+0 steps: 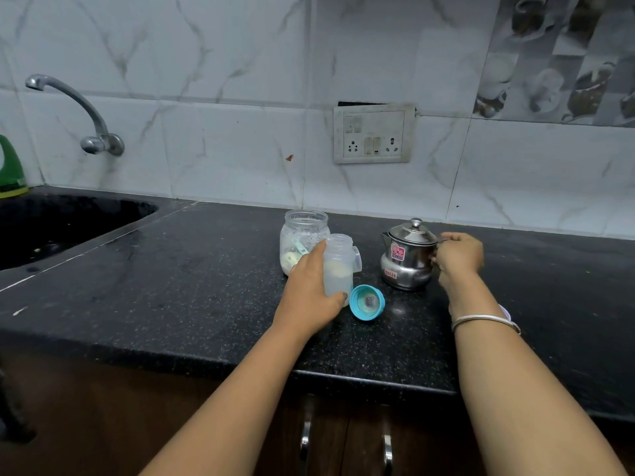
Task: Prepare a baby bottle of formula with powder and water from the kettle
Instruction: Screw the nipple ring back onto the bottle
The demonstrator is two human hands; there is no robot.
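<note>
A clear baby bottle (340,266) stands upright and uncapped on the black counter (192,269), with pale powder and liquid inside. My left hand (311,290) grips its lower body. Right of it sits a small steel kettle (405,255) with its lid on; my right hand (457,257) is curled round its handle. The bottle's teal cap with nipple (367,302) lies on its side in front of the bottle. Behind the bottle stands an open clear powder jar (300,238) holding powder and a scoop.
A black sink (62,225) lies at the left with a wall tap (79,111) above it and a green bottle (10,166) at the far left edge. A switch and socket plate (374,134) is on the tiled wall. Cabinet handles (305,438) sit below the counter edge.
</note>
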